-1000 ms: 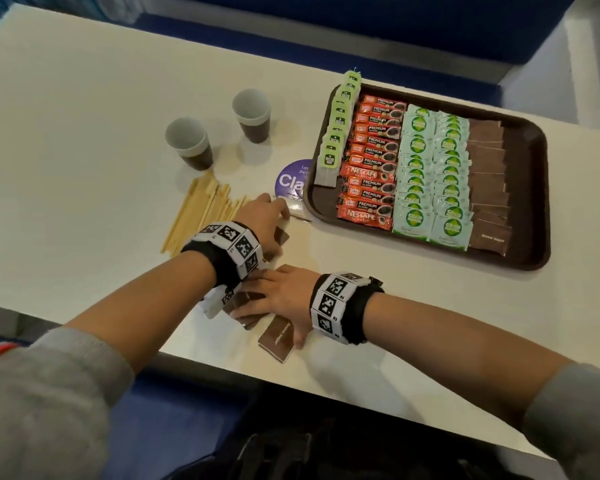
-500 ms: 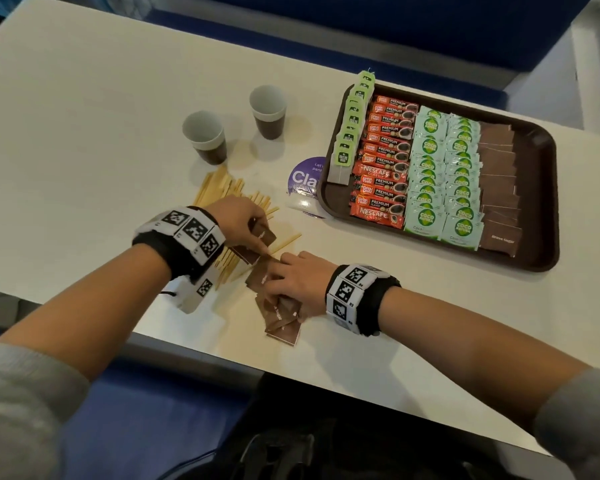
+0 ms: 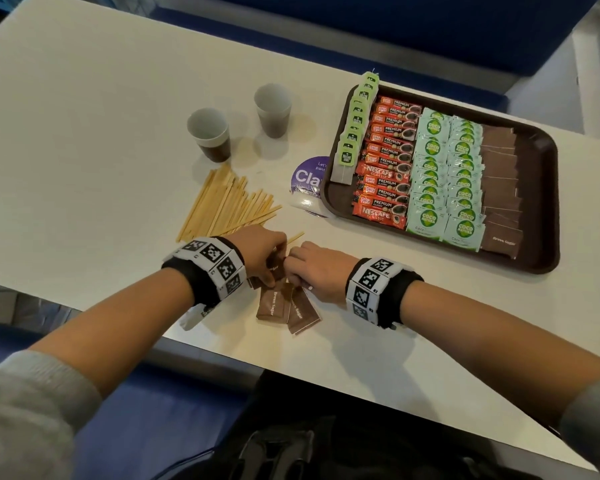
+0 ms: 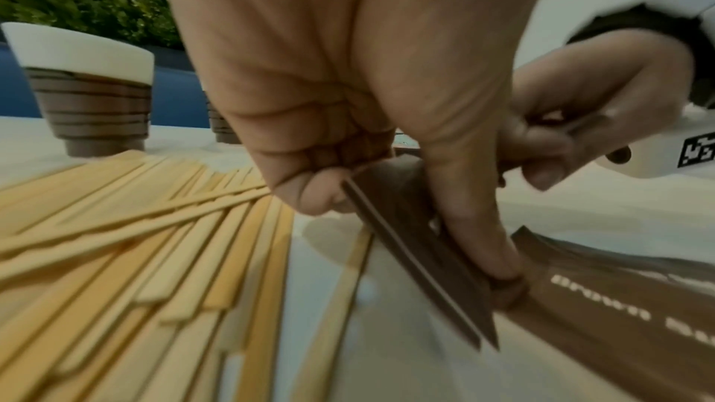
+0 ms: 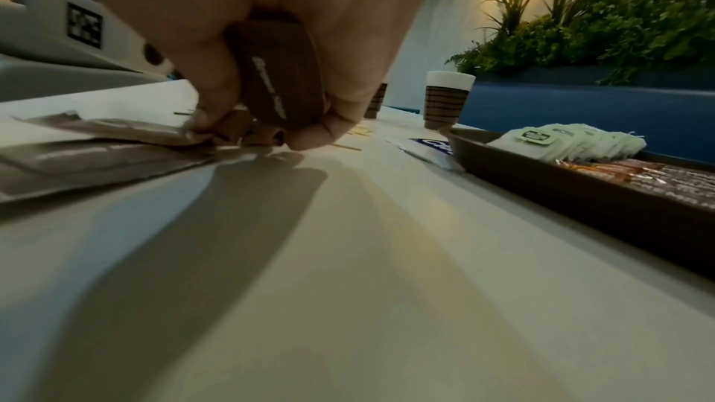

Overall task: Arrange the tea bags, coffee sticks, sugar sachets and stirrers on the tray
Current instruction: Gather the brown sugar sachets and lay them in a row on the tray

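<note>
My left hand (image 3: 269,263) pinches a small stack of brown sugar sachets (image 4: 417,256) on edge between thumb and fingers. Touching it from the right, my right hand (image 3: 293,268) curls round another brown sachet (image 5: 274,84). Two more brown sachets (image 3: 274,306) lie flat on the table just below both hands. Wooden stirrers (image 3: 229,206) fan out on the table beyond my left hand. On the brown tray (image 3: 548,202) at right lie rows of tea bags (image 3: 355,123), coffee sticks (image 3: 385,168), green sachets (image 3: 444,174) and brown sugar sachets (image 3: 499,188).
Two paper cups (image 3: 210,133) (image 3: 272,109) stand behind the stirrers. A round purple card (image 3: 307,178) lies partly under the tray's left edge. The table's near edge runs just below the loose sachets. The tray has a bare strip along its right side.
My left hand has come back from near the purple card to the sachets. Both hands have closed in on each other and now hold brown sachets, leaving two on the table.
</note>
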`<state>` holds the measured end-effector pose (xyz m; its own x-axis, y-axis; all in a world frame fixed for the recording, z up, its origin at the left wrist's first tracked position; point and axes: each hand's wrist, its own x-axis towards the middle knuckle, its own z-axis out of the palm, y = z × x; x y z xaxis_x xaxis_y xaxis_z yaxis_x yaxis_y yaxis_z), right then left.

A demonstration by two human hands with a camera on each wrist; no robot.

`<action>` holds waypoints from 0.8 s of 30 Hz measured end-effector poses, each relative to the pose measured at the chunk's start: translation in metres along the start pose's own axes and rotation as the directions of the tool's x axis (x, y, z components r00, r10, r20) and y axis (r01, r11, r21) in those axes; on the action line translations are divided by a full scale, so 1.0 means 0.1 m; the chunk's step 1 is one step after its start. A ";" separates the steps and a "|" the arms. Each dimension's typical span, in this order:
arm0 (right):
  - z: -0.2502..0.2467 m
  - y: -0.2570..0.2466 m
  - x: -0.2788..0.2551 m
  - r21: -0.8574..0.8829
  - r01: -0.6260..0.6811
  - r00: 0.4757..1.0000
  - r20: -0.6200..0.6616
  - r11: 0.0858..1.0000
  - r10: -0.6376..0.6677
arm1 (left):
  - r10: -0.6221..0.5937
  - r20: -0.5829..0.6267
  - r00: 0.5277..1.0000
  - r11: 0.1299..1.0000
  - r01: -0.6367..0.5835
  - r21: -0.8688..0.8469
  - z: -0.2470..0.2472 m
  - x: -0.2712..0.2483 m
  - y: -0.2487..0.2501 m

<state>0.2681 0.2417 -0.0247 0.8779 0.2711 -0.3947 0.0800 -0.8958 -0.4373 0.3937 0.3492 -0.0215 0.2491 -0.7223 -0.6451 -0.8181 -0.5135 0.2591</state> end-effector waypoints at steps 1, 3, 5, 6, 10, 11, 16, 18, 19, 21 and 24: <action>0.01 -0.04 -0.01 -0.004 0.019 1.000 0.023 1.000 -0.019 | 0.003 -0.010 1.000 1.000 -0.002 0.015 0.00 0.00 0.01; 0.05 -0.10 0.00 -0.038 0.033 0.991 0.129 0.999 -0.028 | 0.004 -0.041 0.999 1.000 -0.004 -0.001 0.00 0.01 0.01; 0.10 -0.13 0.03 -0.048 0.010 0.978 0.210 0.999 0.000 | 0.004 -0.067 0.998 1.000 -0.005 -0.021 0.01 0.01 0.01; 0.13 -0.14 0.05 -0.038 -0.028 0.974 0.222 0.999 0.036 | 0.005 -0.075 0.997 1.000 -0.006 -0.019 0.01 0.00 0.02; 0.12 -0.16 0.06 -0.054 -0.160 0.969 0.180 0.986 0.167 | 0.000 -0.082 0.997 1.000 0.002 0.026 0.01 -0.02 0.02; 0.12 -0.16 0.05 -0.067 -0.167 0.969 0.172 0.984 0.176 | -0.002 -0.080 0.997 0.999 0.005 0.038 0.01 -0.03 0.03; 0.11 -0.17 0.02 -0.053 -0.190 0.971 0.137 0.980 0.195 | 0.004 -0.068 0.998 0.999 0.000 0.050 0.02 -0.01 0.02; 0.07 -0.16 0.02 -0.067 -0.208 0.970 0.116 0.976 0.215 | 0.002 -0.076 0.997 1.000 -0.002 0.008 0.02 0.00 0.01; 0.04 -0.16 0.02 -0.069 -0.215 0.968 0.114 0.974 0.222 | -0.002 -0.073 0.997 1.000 0.002 0.003 0.02 0.00 0.01; 0.02 -0.14 0.03 -0.070 -0.217 0.968 0.116 0.974 0.224 | -0.011 -0.059 0.998 0.999 0.012 0.030 0.02 0.01 0.02; 0.03 -0.14 0.03 -0.022 -0.269 0.953 0.140 0.963 0.269 | -0.017 -0.038 0.999 0.996 0.020 0.085 0.03 0.02 0.03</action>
<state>0.2687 0.2562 -0.0220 0.7921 0.0668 -0.6067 -0.1485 -0.9431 -0.2976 0.3904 0.3477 -0.0238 0.2819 -0.7307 -0.6218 -0.8540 -0.4864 0.1844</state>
